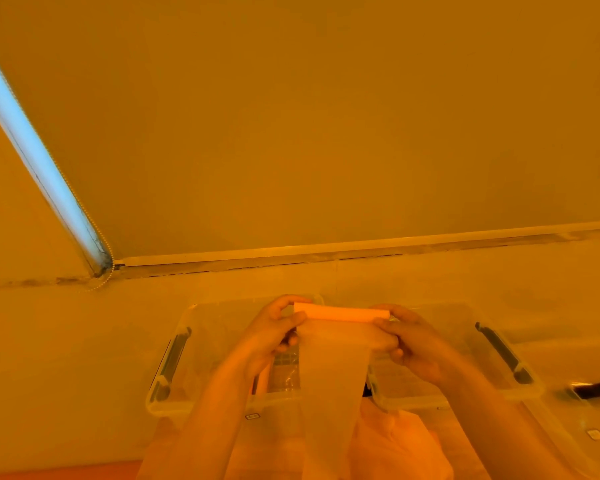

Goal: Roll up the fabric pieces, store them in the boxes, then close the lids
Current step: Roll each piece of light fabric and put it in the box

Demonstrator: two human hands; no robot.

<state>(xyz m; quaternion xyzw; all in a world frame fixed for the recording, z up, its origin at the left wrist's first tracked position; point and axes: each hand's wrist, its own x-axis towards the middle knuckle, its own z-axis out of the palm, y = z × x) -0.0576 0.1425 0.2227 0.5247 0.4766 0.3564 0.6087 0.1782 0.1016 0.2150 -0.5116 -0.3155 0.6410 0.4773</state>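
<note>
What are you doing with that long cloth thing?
A person is rolling up a strip of fabric. The left hand and the right hand each pinch one end of the rolled part, held up above two clear plastic boxes that sit side by side on the table. The loose rest of the strip hangs down toward the person. The roll is not finished and has not gone into a box yet.
</note>
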